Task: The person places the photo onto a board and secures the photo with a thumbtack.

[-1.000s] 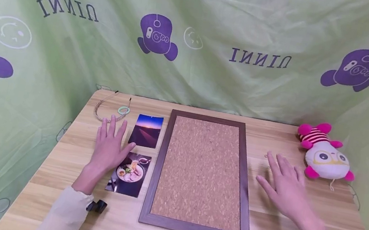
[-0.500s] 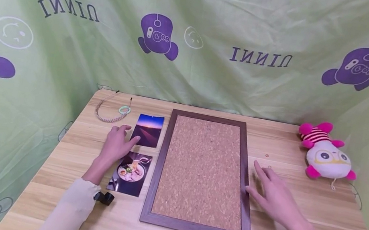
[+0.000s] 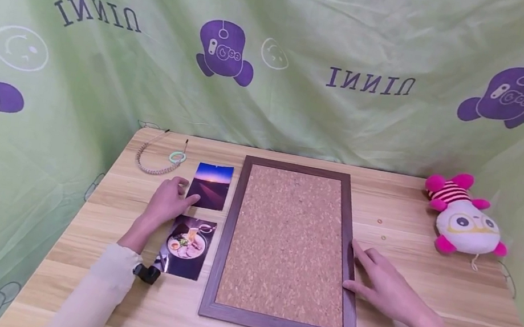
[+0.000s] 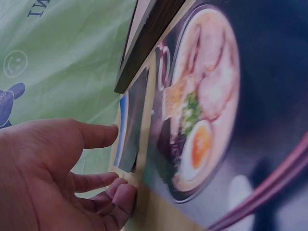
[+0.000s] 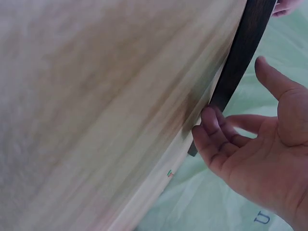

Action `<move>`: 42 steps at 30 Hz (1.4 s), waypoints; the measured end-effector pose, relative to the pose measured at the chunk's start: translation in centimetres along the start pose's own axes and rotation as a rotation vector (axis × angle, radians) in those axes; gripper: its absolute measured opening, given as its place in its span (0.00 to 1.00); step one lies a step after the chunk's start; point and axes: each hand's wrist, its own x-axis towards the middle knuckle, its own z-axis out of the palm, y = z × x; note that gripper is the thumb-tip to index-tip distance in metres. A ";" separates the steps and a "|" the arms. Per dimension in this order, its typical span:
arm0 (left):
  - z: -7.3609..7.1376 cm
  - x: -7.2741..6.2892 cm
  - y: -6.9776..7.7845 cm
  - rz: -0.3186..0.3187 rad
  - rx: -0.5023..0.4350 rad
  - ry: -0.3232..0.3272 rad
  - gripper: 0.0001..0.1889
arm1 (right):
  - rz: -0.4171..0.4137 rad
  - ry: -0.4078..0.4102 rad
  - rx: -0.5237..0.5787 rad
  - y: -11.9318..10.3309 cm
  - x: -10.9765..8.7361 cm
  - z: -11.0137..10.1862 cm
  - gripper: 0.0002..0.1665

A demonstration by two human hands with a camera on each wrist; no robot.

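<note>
A framed cork board (image 3: 290,243) lies flat in the middle of the wooden table. To its left are two photos: a sunset road photo (image 3: 214,181) behind and a ramen bowl photo (image 3: 187,246) in front. My left hand (image 3: 164,204) is at the sunset photo's left side, thumb extended towards it and fingers bent; in the left wrist view a gap parts thumb and fingers, with nothing pinched. At the board's right side is my right hand (image 3: 386,284). In the right wrist view its bent fingers touch the frame's outer side (image 5: 243,53), while the thumb stands apart, raised.
A beaded headband (image 3: 151,170) and a mint green ring (image 3: 177,157) lie at the back left. Two tiny rings, one of them reddish (image 3: 379,221), rest right of the board. A plush toy (image 3: 467,224) lies at the back right. Green curtains (image 3: 290,116) surround the table.
My left hand has shifted from above the headband to the sunset photo, its fingers bending. My right hand has moved left and nearer to the board's right edge, uncovering the tiny rings.
</note>
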 end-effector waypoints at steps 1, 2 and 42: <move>0.2 0.5 -0.5 0.009 0.006 -0.001 0.36 | -0.007 -0.002 -0.003 0.0 0.0 0.0 0.54; 0.4 1.0 -1.1 0.018 0.015 0.000 0.36 | -0.012 -0.005 -0.004 0.0 -0.1 0.0 0.54; 0.5 0.2 0.5 -0.098 -0.198 0.134 0.15 | -0.045 -0.017 -0.031 0.2 -0.2 0.1 0.52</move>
